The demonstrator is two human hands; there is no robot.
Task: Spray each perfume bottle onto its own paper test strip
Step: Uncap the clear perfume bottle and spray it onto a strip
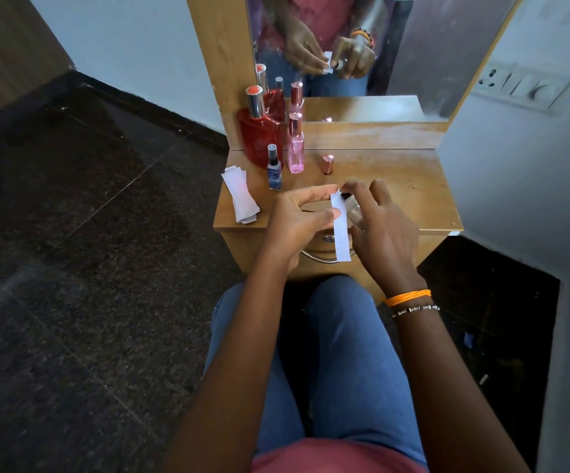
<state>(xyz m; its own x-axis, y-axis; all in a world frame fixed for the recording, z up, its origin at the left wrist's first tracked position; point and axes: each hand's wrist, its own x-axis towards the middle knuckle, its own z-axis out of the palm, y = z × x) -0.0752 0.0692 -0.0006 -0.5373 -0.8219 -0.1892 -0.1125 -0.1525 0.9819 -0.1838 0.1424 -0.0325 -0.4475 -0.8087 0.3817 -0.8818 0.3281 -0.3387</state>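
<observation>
My left hand point(302, 216) pinches a white paper test strip point(341, 233) that hangs down over the table's front edge. Right beside it, my right hand point(382, 230) grips a small clear perfume bottle point(353, 208), mostly hidden by my fingers, its nozzle close to the strip's top. On the wooden dressing table point(413, 186) stand a large red bottle point(259, 138), a pink bottle point(295, 148) and a small dark blue bottle point(273, 172). A pink cap point(327, 164) stands alone. A stack of spare strips point(241, 196) lies at the left.
A mirror point(362, 46) rises behind the table and reflects the bottles and my hands. A drawer handle point(321, 257) sits below the table edge. Dark stone floor lies to the left, a white wall with a switch panel point(526, 87) to the right.
</observation>
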